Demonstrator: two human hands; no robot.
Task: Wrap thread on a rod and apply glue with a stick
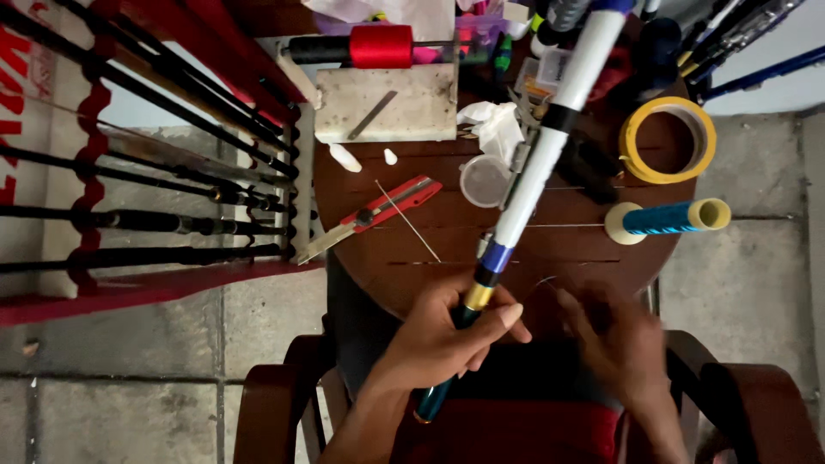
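Observation:
My left hand (447, 335) grips a fishing rod (550, 146) low on its shaft, by the blue and gold bands; the white rod runs up and to the right over a round wooden table (395, 266). My right hand (619, 344), blurred, sits just right of the rod with its fingers pinched together; a thin thread curves near it, but whether the fingers hold it I cannot tell. A spool of blue thread (670, 217) lies on its side on the table, to the right of the rod.
A red utility knife (378, 215), a roll of yellow tape (669, 139), a small clear cup (484, 180), crumpled tissue (494, 125), a grey block (387, 103) and a red spool (378, 45) lie on the table. Dark rods (172, 180) fill a rack at left. Chair arms frame the bottom.

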